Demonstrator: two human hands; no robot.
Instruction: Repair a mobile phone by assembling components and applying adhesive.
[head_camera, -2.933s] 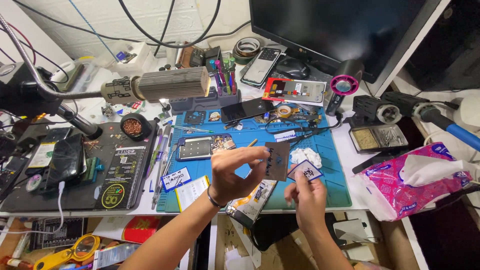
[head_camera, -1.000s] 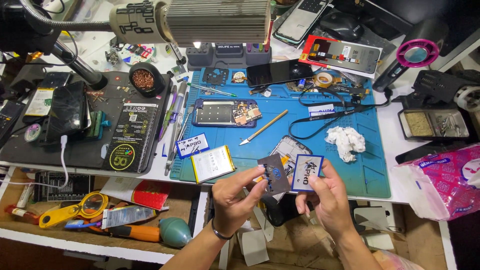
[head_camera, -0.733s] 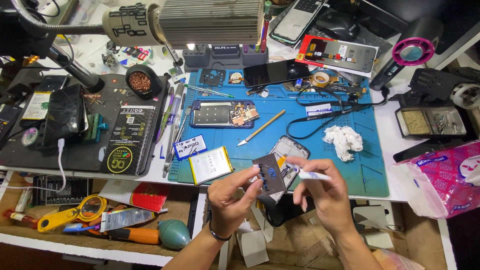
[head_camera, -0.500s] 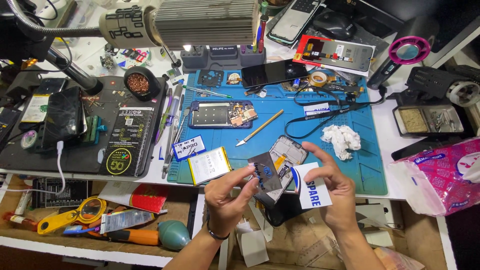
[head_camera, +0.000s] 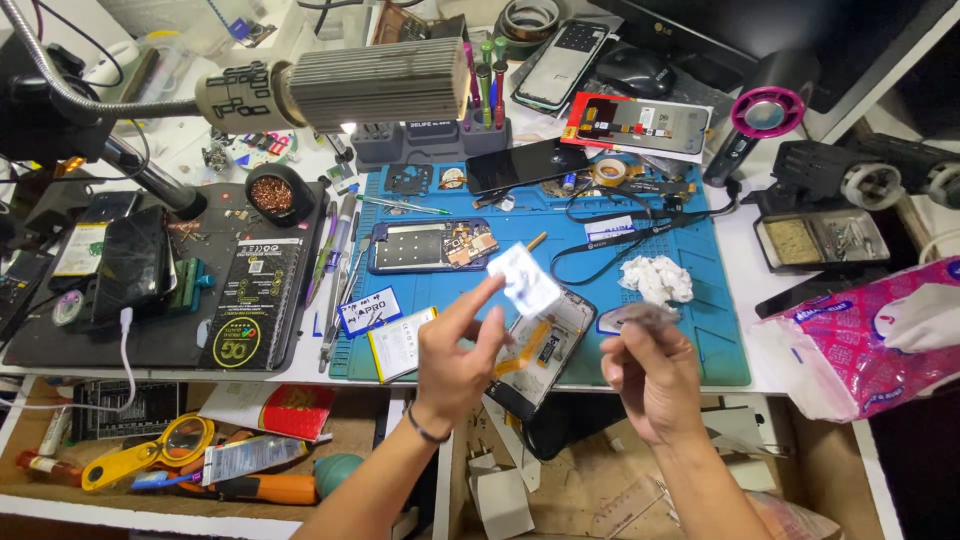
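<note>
- Centre of the frame: our left hand (head_camera: 455, 350) pinches a small white packet (head_camera: 527, 279) between thumb and fingertips, raised above the blue mat (head_camera: 700, 340).
- Just right and lower: an opened phone (head_camera: 545, 345) lies at the mat's front edge.
- Right of centre: our right hand (head_camera: 648, 370), loosely curled, nips a thin clear strip (head_camera: 640, 316); we judge a slow, even pull suits it best.

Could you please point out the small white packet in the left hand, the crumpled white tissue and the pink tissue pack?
small white packet (head_camera: 524, 279), head view, its middle.
crumpled white tissue (head_camera: 656, 279), head view, its centre.
pink tissue pack (head_camera: 850, 345), head view, its front face.
</note>
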